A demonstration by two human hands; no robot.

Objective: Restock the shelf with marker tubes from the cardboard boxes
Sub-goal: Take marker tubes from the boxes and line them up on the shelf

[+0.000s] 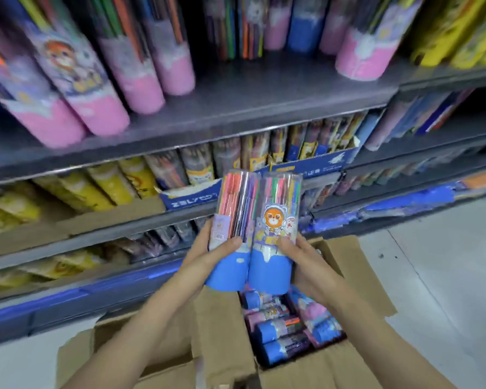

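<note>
My left hand [208, 255] grips one blue-based marker tube [230, 234], my right hand [300, 256] the other [275, 237], fingers curled round each, held upright and touching so both can go up as a pair. Just below, the open cardboard box [348, 270] holds more tubes lying flat. Beyond, the upper shelf [264, 108] shows a bare patch between the pink tubes [96, 108], likely my target.

Pink-based tubes [149, 88] on grey shelf [264, 108]
</note>
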